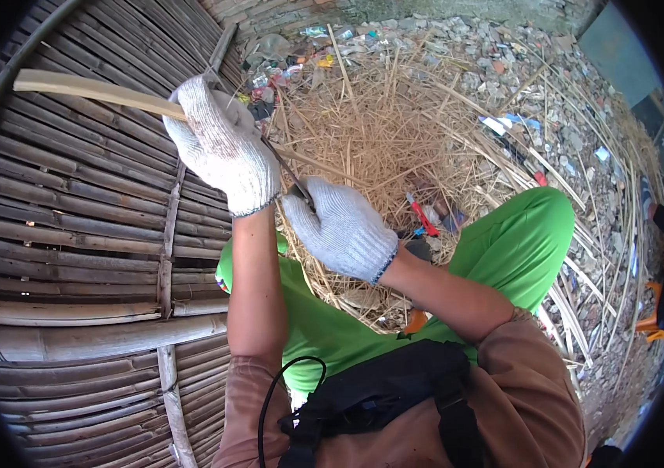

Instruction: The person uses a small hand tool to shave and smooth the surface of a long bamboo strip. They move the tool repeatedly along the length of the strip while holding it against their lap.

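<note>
My left hand, in a white knitted glove with dark smudges, is closed round a pale bamboo strip. The strip's long end sticks out to the left over the slatted bamboo panel. My right hand, gloved the same way, grips a knife by its handle, which the fingers mostly hide. Its thin dark blade slants up and left to the wrist side of my left glove. Where the blade's tip ends, and whether it touches the strip, is hidden behind the left hand.
The bamboo slat panel fills the left side. Bamboo shavings lie heaped on the rubble ground ahead. A red tool-like thing lies past my right hand. Long strips lie at right, near another person's leg. A brick wall stands behind.
</note>
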`<act>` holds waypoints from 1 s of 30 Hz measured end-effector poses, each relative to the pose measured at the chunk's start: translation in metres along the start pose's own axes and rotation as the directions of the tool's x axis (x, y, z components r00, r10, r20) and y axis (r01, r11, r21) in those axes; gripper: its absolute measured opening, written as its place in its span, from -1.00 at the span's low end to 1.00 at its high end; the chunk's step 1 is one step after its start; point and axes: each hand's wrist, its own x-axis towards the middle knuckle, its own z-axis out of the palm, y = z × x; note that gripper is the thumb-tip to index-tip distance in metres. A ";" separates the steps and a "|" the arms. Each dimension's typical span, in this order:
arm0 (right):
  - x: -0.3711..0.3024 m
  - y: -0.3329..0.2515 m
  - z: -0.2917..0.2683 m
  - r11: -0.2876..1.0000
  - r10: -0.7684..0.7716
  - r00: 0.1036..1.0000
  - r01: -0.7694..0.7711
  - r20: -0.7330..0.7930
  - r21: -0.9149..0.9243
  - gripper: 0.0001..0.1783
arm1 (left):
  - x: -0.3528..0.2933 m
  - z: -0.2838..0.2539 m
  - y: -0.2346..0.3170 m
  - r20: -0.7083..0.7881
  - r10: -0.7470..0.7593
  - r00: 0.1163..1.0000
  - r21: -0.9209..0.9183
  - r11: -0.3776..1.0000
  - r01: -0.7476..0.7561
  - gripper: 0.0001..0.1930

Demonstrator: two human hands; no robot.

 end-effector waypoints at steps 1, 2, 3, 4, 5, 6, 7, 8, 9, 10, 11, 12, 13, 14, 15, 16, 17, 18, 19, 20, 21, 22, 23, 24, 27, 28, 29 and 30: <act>0.001 0.005 0.000 0.998 0.050 0.999 -0.050 0.001 -0.047 -0.45 | 0.000 0.001 -0.004 0.019 0.013 1.000 -0.015 1.000 -0.013 -0.81; -0.001 0.014 -0.001 0.988 0.122 0.992 -0.121 0.008 -0.097 -0.45 | -0.007 0.013 -0.003 -0.068 0.001 0.998 -0.014 1.000 -0.002 -0.82; 0.001 0.022 -0.005 0.974 0.172 0.985 -0.169 0.003 -0.148 -0.44 | -0.011 0.011 -0.003 -0.045 -0.016 0.999 -0.031 0.999 0.015 -0.82; -0.003 0.053 0.006 0.968 0.192 0.981 -0.183 0.036 -0.171 -0.44 | -0.015 0.006 -0.001 -0.023 -0.032 0.999 -0.048 0.998 0.031 -0.82; -0.004 0.070 0.005 0.958 0.233 0.969 -0.215 0.078 -0.190 -0.43 | -0.014 0.007 0.000 0.004 -0.035 0.999 -0.079 0.996 0.035 -0.82; -0.007 0.080 0.008 0.949 0.274 0.953 -0.247 0.126 -0.196 -0.43 | -0.015 0.009 0.001 -0.028 0.016 0.999 0.008 1.000 -0.016 -0.80; -0.010 0.089 0.010 0.939 0.314 0.933 -0.278 0.174 -0.203 -0.43 | -0.013 0.010 0.002 -0.009 0.031 0.999 -0.005 0.999 -0.031 -0.80; -0.019 0.092 0.014 0.941 0.318 0.941 -0.299 0.114 -0.157 -0.43 | -0.010 0.007 0.003 0.009 0.046 0.999 -0.014 0.999 -0.046 -0.80; -0.019 0.082 0.009 0.954 0.291 0.951 -0.281 0.103 -0.102 -0.44 | -0.013 0.005 0.004 0.011 0.050 0.999 -0.017 0.999 -0.050 -0.79; -0.017 0.069 0.003 0.964 0.264 0.960 -0.261 0.092 -0.046 -0.44 | -0.011 0.006 0.003 -0.003 0.010 1.000 -0.007 1.000 -0.011 -0.80; -0.018 0.051 -0.002 0.969 0.244 0.966 -0.246 0.083 0.013 -0.45 | -0.014 0.006 0.005 -0.025 0.003 1.000 -0.008 1.000 -0.004 -0.81; -0.015 0.035 -0.008 0.979 0.202 0.976 -0.203 0.085 0.013 -0.46 | -0.015 0.009 0.003 -0.039 -0.003 0.999 -0.016 1.000 0.003 -0.82; -0.011 0.018 -0.014 0.987 0.156 0.984 -0.158 0.082 0.014 -0.47 | -0.015 0.013 0.003 -0.048 -0.008 0.999 -0.025 1.000 0.007 -0.82; -0.007 0.011 -0.016 0.995 0.102 0.992 -0.103 0.079 0.014 -0.47 | -0.017 0.020 0.005 -0.102 0.033 0.994 0.000 0.999 -0.034 -0.84; -0.007 0.019 -0.012 0.993 0.121 0.990 -0.120 0.071 -0.012 -0.48 | -0.020 0.018 0.005 -0.089 0.024 0.996 -0.007 1.000 -0.025 -0.84; -0.008 0.032 -0.002 0.990 0.140 0.988 -0.138 0.061 -0.039 -0.48 | -0.023 0.016 0.006 -0.075 0.015 0.997 -0.013 1.000 -0.016 -0.84; -0.009 0.043 0.003 0.986 0.151 0.988 -0.147 0.042 -0.073 -0.49 | -0.025 0.018 0.008 -0.060 0.012 0.998 -0.033 0.999 -0.014 -0.84; -0.010 0.048 0.005 0.994 0.085 0.996 -0.085 -0.011 -0.064 -0.54 | -0.022 0.013 0.009 -0.048 0.009 0.999 -0.034 0.999 -0.011 -0.82; -0.005 0.052 0.006 0.995 0.061 0.998 -0.062 -0.014 -0.083 -0.54 | -0.017 0.013 0.008 -0.093 0.012 0.996 -0.038 0.999 -0.016 -0.81; -0.002 0.045 0.007 0.996 0.052 0.999 -0.052 -0.010 -0.077 -0.54 | -0.017 0.012 0.010 -0.130 0.005 0.992 -0.018 1.000 -0.008 -0.81; 0.000 0.038 0.005 0.996 0.044 0.999 -0.044 -0.006 -0.072 -0.53 | -0.018 0.012 0.011 -0.166 -0.001 0.986 0.001 1.000 0.001 -0.80; 0.001 0.032 -0.002 0.989 0.121 0.989 -0.113 0.090 -0.091 -0.53 | -0.017 0.010 0.011 -0.166 0.020 0.986 0.020 1.000 -0.017 -0.79; 0.000 0.030 -0.003 0.995 0.056 0.998 -0.052 0.043 -0.082 -0.53 | -0.019 0.010 0.010 -0.127 0.025 0.992 0.007 1.000 -0.025 -0.78; 0.000 0.028 -0.001 0.997 -0.009 1.000 0.009 -0.005 -0.077 -0.52 | -0.021 0.009 0.011 -0.088 0.031 0.996 -0.005 0.999 -0.031 -0.78; -0.007 0.027 -0.004 0.999 0.023 1.000 -0.023 0.003 -0.044 -0.52 | -0.027 0.017 0.011 -0.053 0.044 0.998 -0.058 0.997 -0.047 -0.83; -0.014 0.051 0.008 0.995 0.064 0.997 -0.061 0.031 -0.084 -0.52 | -0.031 0.007 0.010 -0.042 0.030 0.999 -0.051 0.998 -0.032 -0.84; -0.009 0.054 0.006 0.988 0.084 0.995 -0.077 0.051 -0.131 -0.52 | -0.030 0.005 0.011 -0.031 0.036 0.999 -0.055 0.998 -0.037 -0.86; -0.011 0.052 0.008 0.985 0.114 0.993 -0.111 0.017 -0.130 -0.50 | -0.025 0.006 0.009 -0.071 0.042 0.997 -0.053 0.998 -0.046 -0.86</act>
